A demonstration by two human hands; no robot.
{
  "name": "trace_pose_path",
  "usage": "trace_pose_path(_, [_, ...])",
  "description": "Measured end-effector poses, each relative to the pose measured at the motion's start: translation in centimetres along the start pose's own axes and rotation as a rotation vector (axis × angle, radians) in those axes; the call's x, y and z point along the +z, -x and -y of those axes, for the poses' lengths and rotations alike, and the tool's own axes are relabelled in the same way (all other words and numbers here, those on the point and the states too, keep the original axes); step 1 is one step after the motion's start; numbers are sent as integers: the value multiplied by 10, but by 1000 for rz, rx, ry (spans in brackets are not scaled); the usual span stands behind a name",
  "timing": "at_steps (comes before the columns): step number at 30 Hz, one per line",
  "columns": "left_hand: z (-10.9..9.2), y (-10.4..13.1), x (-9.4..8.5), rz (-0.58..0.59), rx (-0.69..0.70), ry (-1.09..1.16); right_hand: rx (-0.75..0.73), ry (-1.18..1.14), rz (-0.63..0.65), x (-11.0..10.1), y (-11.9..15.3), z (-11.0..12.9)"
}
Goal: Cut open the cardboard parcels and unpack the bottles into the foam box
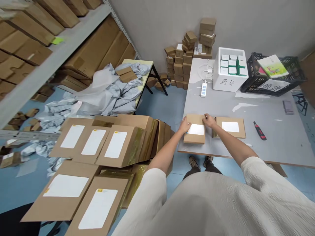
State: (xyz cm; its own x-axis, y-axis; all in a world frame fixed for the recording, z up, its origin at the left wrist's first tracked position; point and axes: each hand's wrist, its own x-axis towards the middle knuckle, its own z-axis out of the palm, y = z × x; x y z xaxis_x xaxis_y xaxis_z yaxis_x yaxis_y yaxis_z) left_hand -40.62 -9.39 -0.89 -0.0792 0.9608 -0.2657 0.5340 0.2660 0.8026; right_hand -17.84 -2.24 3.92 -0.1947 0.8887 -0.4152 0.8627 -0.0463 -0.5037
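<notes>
Between hands: box, label seemingly blank

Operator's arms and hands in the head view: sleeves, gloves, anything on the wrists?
Bare left hand and bare right hand, no gloves. Forearms uncovered; no watch, band or cable visible at the wrists. Off-white fabric left sleeve and matching right sleeve are short and loose, no markings visible.

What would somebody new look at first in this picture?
Probably the big brown cardboard boxes with white labels, crowding the lower left. Next, perhaps, the left hand and right hand on a small labelled box, near the front edge of the grey table. Back right, a bright green booklet sits atop the black crate.
</notes>
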Motion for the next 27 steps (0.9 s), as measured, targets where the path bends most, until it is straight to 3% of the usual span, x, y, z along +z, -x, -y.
trace_pose_path(4, [-8,7,-6,0,29,-212,-64,-2,25,-7,-3,-4])
trace_pose_path(9, [-48,11,10,27,224,-309,-137,12,-12,-36,5,-28])
trace_pose_path(17, [-121,29,90,225,500,-356,-59,98,-115,-88,26,-111])
trace_pose_path(21, [-140,37,131,312,535,-416,-35,184,-112,-105,28,-152])
trace_pose_path(27, [-166,39,180,309,487,-575,-46,320,-47,-123,22,-199])
